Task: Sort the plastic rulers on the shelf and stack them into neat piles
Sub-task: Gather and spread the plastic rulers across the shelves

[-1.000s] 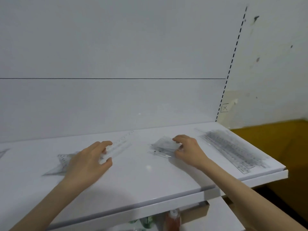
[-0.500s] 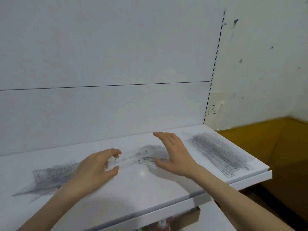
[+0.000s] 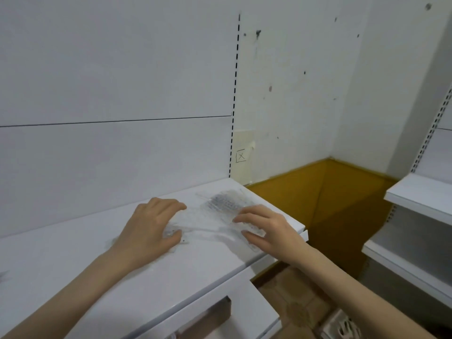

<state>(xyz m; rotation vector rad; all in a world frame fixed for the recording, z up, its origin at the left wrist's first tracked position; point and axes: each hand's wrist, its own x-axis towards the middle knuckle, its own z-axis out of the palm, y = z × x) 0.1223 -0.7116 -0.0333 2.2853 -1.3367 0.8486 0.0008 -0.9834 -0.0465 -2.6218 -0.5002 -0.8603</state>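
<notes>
The step in hand seems to be the gathering: both hands bring the clear plastic rulers [image 3: 216, 211] together into one pile near the right end of the white glossy shelf [image 3: 73, 265]. The rulers lie flat on the shelf between the hands, partly one over another. They are blurred, so I cannot tell how many there are or how well their edges agree.

The left hand [image 3: 149, 226] has its fingers bent over the far side of the rulers and its thumb at their near edge, so it appears to grip them. The right hand [image 3: 266, 226] lies on the other end with fingers almost straight, pressing more than holding.

The next move, in my judgement, calls for squaring the pile. The long edges should be pushed together from both sides and the short ends tapped level. The pressure should be light, because smooth plastic slides easily on a glossy surface.

The right hand is just beside the right edge of the shelf, and past this edge is a drop to the yellow-brown floor [image 3: 330, 192]. A push to the right could send rulers over it. The white back panel [image 3: 122, 155] closes the far side. To the left the shelf offers much open room, so corrections are safer in that direction.
</notes>
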